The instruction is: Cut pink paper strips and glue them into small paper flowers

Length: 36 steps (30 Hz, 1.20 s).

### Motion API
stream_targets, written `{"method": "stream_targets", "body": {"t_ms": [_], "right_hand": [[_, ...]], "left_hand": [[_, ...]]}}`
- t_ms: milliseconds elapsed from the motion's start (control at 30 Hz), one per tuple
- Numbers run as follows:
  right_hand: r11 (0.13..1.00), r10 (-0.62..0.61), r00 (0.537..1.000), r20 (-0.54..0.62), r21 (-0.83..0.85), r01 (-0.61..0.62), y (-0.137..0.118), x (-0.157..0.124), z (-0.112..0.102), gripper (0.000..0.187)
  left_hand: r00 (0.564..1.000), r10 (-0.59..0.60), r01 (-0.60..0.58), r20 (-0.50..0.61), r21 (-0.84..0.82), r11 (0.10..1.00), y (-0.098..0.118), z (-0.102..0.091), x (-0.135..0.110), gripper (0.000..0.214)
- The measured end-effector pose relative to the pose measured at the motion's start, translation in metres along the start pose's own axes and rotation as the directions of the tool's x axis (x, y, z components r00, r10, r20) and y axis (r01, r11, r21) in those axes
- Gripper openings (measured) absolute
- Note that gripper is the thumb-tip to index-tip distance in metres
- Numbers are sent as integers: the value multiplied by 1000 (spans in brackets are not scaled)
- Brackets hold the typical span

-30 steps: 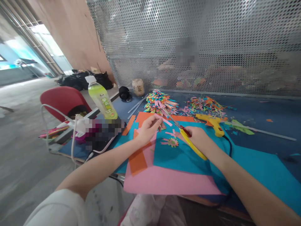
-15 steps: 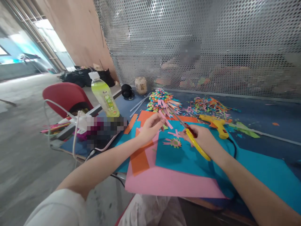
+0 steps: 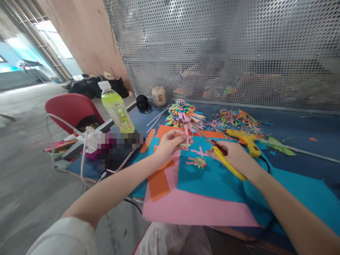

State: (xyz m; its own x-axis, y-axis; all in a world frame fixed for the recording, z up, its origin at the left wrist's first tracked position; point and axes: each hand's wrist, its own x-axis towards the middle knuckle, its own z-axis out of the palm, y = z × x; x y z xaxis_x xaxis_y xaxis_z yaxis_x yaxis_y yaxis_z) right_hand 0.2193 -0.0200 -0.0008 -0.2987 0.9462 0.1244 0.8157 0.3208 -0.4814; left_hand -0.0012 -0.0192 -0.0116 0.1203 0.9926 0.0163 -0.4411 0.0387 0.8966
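Between the thumb and fingers of my left hand is a narrow pink paper strip, held upright. My right hand grips scissors with yellow-and-red handles; their blades point up and left, close to the strip. Below the hands, on a blue paper sheet, lie a small round fringed paper piece with pink tails and a pink cut strip piece. Behind my hands stands a layered cone of multicoloured paper strips.
A yellow glue gun lies right of my right hand, its black cord trailing. Paper scraps are heaped behind it. At left stand a drink bottle and a red chair. A perforated metal panel rises behind the table.
My left hand has turned the pink strip from slanting to upright. The right hand with the scissors has shifted slightly to the right, and the view has moved a little.
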Motion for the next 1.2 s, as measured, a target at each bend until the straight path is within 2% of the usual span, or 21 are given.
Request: {"method": "stream_targets", "body": {"t_ms": [100, 200, 400, 500, 600, 833, 1200], "right_hand": [[998, 4, 1000, 20, -59, -2, 2, 1, -4, 31], [996, 16, 998, 56, -86, -12, 3, 1, -8, 29], [991, 82, 996, 35, -113, -78, 6, 1, -10, 31], [985, 113, 991, 74, -139, -102, 4, 1, -10, 32], [985, 115, 984, 138, -143, -95, 0, 0, -10, 33], [993, 80, 980, 180, -105, -62, -4, -2, -7, 38], [986, 86, 979, 186, -157, -56, -4, -2, -5, 33]], "left_hand": [[999, -25, 25, -35, -3, 1000, -1, -1, 1, 28], [997, -3, 4, -83, 10, 1000, -2, -3, 4, 26], [986, 118, -122, -122, -31, 992, 0, -7, 8, 41], [974, 200, -199, -102, 15, 980, 2, -7, 6, 54], [965, 243, -237, -95, 75, 969, 2, -4, 3, 58], [979, 201, -195, -30, 140, 971, 0, 1, -2, 54], [982, 185, -180, -22, 153, 972, -1, 2, -2, 55]]}}
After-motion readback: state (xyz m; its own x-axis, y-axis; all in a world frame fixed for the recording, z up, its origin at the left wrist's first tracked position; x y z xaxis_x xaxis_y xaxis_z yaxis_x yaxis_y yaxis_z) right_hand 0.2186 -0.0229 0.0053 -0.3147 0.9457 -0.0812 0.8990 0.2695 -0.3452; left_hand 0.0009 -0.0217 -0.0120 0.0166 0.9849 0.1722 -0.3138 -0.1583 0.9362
